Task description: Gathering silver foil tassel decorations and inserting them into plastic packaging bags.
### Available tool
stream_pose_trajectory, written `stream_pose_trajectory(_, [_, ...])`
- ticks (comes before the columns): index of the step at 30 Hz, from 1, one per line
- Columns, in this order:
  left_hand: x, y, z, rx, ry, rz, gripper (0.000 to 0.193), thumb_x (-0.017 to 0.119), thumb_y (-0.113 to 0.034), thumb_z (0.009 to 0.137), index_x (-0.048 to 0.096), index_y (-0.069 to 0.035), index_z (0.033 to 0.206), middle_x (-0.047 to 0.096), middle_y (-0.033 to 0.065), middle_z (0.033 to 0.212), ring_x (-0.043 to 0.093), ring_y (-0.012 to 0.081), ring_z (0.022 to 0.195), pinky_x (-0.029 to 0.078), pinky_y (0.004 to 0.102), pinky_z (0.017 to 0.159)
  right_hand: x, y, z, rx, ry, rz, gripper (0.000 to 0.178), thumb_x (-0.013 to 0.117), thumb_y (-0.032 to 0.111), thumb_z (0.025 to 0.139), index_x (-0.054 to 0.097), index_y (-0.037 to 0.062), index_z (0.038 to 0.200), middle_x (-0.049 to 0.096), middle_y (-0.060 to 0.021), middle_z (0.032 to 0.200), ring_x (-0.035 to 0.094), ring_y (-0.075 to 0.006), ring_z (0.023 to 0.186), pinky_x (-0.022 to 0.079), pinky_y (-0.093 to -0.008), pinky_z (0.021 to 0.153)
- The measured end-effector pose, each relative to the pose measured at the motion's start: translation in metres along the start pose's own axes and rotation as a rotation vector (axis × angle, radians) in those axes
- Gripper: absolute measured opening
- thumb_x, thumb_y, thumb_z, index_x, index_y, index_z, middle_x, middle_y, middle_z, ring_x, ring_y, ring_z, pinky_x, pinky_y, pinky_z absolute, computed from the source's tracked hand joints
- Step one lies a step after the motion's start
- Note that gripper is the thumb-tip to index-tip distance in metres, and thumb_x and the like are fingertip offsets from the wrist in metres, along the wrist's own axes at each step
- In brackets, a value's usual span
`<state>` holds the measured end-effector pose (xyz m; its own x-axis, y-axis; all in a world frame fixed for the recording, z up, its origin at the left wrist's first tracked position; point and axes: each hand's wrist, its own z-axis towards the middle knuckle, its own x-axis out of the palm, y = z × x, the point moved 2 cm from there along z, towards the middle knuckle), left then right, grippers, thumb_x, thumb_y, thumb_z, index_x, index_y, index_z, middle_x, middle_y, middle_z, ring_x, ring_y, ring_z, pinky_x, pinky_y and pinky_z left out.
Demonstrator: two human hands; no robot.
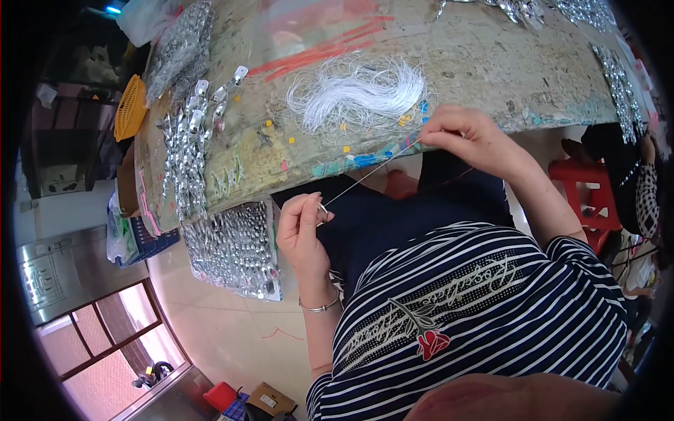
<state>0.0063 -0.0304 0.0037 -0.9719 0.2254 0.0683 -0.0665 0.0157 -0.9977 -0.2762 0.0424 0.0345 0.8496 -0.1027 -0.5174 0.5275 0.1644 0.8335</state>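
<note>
A thin white thread (372, 172) runs taut over my lap, just off the table's near edge, from one hand to the other. My left hand (303, 228) is closed, its thumb and fingers pinching a small shiny silver piece (322, 208) where the thread ends; its exact kind is too small to tell. Higher and to the right, my right hand (469, 137) grips the thread's other end between thumb and fingertips, the fingers curled. Beyond the hands, a loose bundle of white threads (358, 95) lies on the worn table (477, 59).
Strands of silver, shiny pieces (188, 147) lie at the table's left, and more hang below the edge (232, 249). Other silver strands (618, 88) lie at the right. A yellow basket (130, 107) sits left; a red stool (583, 189) and another person's patterned sleeve (647, 203) are right.
</note>
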Motion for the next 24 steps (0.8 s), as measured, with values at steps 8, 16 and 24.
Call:
stream_pose_trajectory(8, [0.035,-0.021,0.014,0.184,0.134,0.112,0.009,0.060,0.000,0.091,0.067,0.003,0.095,0.065,0.0086,0.095,0.059,0.0094,0.074,0.048,0.0203,0.068,0.012,0.035,0.009,0.149,0.002,0.295,0.010,0.061,0.010,0.091,0.066,0.0009,0.093,0.063,-0.0040,0.084,0.059,-0.0146,0.080,0.046,-0.0261,0.074])
stream_pose_trajectory(16, [0.057,-0.014,0.001,-0.048,0.270,-0.060,0.011,0.062,-0.009,0.093,0.067,0.000,0.097,0.067,0.0027,0.086,0.059,0.0068,0.071,0.045,0.0176,0.063,0.036,0.042,0.027,-0.108,-0.002,0.097,0.006,0.066,0.009,0.086,0.069,0.0052,0.091,0.061,-0.0037,0.081,0.059,-0.0173,0.079,0.047,-0.0290,0.071])
stream_pose_trajectory(24, [0.053,-0.013,0.000,-0.141,0.297,-0.130,0.011,0.061,-0.009,0.093,0.065,0.000,0.098,0.064,0.0031,0.080,0.056,0.0062,0.066,0.044,0.0176,0.060,0.032,0.029,0.027,0.101,-0.062,0.378,0.003,0.070,0.006,0.083,0.068,0.0045,0.086,0.059,-0.0003,0.083,0.055,-0.0103,0.081,0.043,-0.0233,0.073])
